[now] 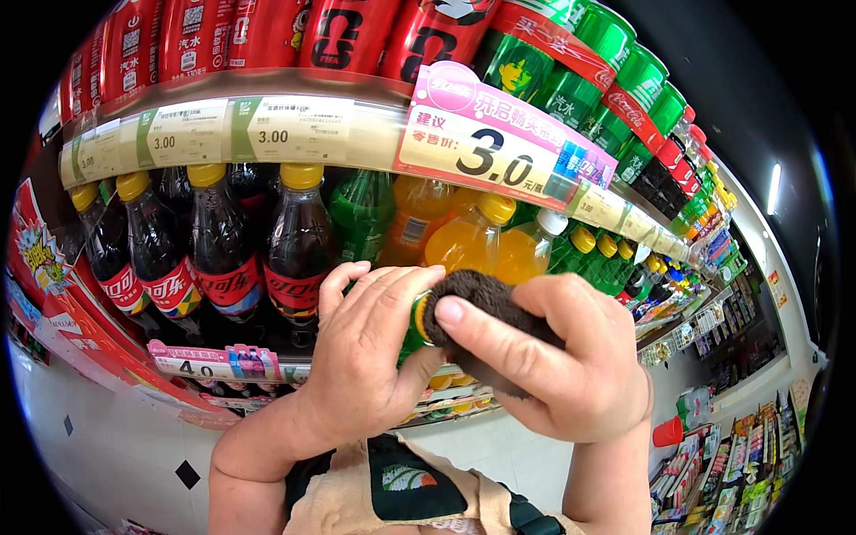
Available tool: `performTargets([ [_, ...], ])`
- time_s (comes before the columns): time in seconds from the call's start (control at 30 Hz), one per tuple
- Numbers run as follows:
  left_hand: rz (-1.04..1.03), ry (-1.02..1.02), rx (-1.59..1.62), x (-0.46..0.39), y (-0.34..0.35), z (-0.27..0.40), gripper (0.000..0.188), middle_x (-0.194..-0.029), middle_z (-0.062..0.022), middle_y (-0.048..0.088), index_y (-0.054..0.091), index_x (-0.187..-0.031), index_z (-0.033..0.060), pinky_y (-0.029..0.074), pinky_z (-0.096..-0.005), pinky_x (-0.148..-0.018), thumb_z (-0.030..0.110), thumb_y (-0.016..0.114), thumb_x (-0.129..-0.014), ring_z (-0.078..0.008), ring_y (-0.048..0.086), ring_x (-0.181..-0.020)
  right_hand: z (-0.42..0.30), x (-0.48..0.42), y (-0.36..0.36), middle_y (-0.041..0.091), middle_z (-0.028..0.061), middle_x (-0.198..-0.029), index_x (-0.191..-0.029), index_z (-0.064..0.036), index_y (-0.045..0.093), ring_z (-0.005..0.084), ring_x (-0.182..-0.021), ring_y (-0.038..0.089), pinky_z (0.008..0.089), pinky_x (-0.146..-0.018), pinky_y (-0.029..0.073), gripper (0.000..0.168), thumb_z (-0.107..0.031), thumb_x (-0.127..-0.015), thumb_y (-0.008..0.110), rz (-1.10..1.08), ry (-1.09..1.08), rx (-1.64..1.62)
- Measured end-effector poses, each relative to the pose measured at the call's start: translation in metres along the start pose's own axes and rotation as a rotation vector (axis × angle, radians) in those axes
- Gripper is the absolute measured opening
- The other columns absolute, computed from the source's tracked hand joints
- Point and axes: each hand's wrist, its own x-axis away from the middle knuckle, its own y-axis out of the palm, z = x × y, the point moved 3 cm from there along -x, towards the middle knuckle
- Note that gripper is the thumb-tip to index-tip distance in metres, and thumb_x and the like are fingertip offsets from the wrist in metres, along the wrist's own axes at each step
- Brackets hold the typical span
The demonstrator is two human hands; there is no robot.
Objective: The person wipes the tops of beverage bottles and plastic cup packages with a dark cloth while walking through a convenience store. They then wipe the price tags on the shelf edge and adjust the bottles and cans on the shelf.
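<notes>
My left hand (374,341) is closed around a green bottle or can (416,328), mostly hidden by its fingers. A dark brown, fuzzy cloth or sponge (481,314) is gripped in my right hand (568,361), its thumb on top, and touches the end of the green container near a yellow rim. Both hands are close together in front of the shelf. Just behind them are cola bottles with yellow caps (301,234), a green soda bottle (363,214) and orange soda bottles (468,234).
Above, red cans (334,40) and green cans (568,80) line a shelf edge with price tags (287,130). A lower shelf holds more bottles. Further shelves of goods (729,461) and a red bucket (667,433) stand at the right, on a tiled floor (127,428).
</notes>
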Motion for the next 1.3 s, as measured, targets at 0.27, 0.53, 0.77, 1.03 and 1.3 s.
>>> performTargets([
  [0.27,0.007,0.030,0.013,-0.003,0.002,0.003,0.058,-0.111,-0.0129,0.061,0.051,-0.122,0.0015,0.032,-0.0461,-0.095,0.014,0.075,-0.071,-0.0286,0.059,-0.102,0.003,0.007,-0.006,0.053,0.0067,-0.077,-0.116,-0.018,0.070,0.0196,-0.060,0.054,0.0299,-0.051,0.044,0.057,-0.011,-0.060,0.078,-0.014,0.139,-0.014],
  [0.53,0.004,0.006,-0.032,0.000,0.000,-0.001,0.057,-0.112,-0.0130,0.061,0.052,-0.122,0.0024,0.032,-0.0465,-0.095,0.010,0.073,-0.070,-0.0287,0.059,-0.103,-0.002,0.003,0.001,0.053,0.0064,-0.076,-0.113,-0.018,0.071,0.0191,-0.059,0.054,0.0290,-0.049,0.043,0.055,-0.012,-0.059,0.080,0.009,0.051,-0.051],
  [0.77,0.011,0.020,-0.023,-0.002,0.002,0.003,0.056,-0.111,-0.0125,0.061,0.052,-0.122,0.0028,0.031,-0.0464,-0.095,0.014,0.075,-0.072,-0.0284,0.059,-0.103,0.003,0.010,0.000,0.053,0.0076,-0.079,-0.116,-0.017,0.070,0.0195,-0.060,0.054,0.0293,-0.051,0.043,0.059,-0.008,-0.058,0.078,0.008,0.145,-0.054],
  [1.03,0.001,0.034,-0.040,0.001,0.001,0.004,0.056,-0.112,-0.0132,0.061,0.052,-0.121,0.0022,0.031,-0.0464,-0.095,0.012,0.074,-0.071,-0.0289,0.058,-0.105,-0.003,0.005,-0.001,0.054,0.0064,-0.077,-0.113,-0.018,0.071,0.0193,-0.061,0.055,0.0291,-0.051,0.043,0.056,-0.008,-0.058,0.078,0.014,0.089,-0.063],
  [1.3,0.049,0.024,0.028,-0.004,0.001,-0.004,0.052,-0.108,-0.0136,0.061,0.052,-0.120,0.0021,0.036,-0.0444,-0.091,0.010,0.072,-0.073,-0.0307,0.058,-0.102,0.011,0.012,0.008,0.052,0.0095,-0.084,-0.128,-0.015,0.060,0.0251,-0.069,0.056,0.0342,-0.056,0.048,0.067,-0.005,-0.063,0.072,-0.006,0.176,-0.174],
])
